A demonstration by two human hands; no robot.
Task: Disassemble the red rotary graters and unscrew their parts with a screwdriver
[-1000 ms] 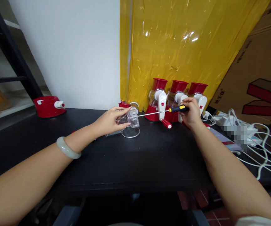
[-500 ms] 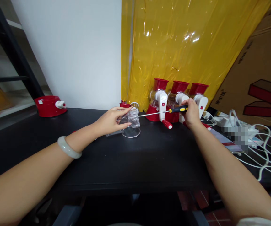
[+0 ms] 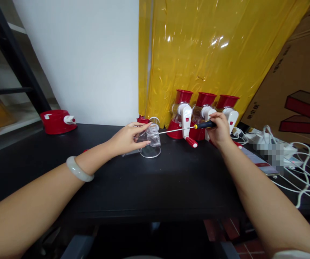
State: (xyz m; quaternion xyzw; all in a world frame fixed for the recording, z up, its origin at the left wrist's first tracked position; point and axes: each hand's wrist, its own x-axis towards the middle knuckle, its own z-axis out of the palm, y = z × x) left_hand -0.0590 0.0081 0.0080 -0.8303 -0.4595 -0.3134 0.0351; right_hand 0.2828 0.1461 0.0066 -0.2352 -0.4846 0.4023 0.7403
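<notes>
My left hand [image 3: 129, 138] is closed around a clear plastic grater body [image 3: 153, 136], thumb below and fingers above, over the black table. In my right hand [image 3: 219, 130] is the black and yellow handle of a screwdriver [image 3: 205, 125]. Its long metal shaft runs level to the left, and the tip meets the right side of the clear body; whether it sits in a screw is too small to tell. Behind the left hand are a red part [image 3: 143, 120] and a metal grater drum [image 3: 155, 122], both partly covered.
Three red and white rotary graters [image 3: 183, 111] stand at the back right, close behind the screwdriver. A red base [image 3: 58, 122] sits at the far left. On the right lie a phone [image 3: 261, 162] and tangled white cables [image 3: 305, 172]. A cardboard box [image 3: 292, 79] leans behind.
My right hand has turned slightly on the screwdriver handle, and the yellow marks have rolled mostly out of sight. The left hand and the clear body stay in place.
</notes>
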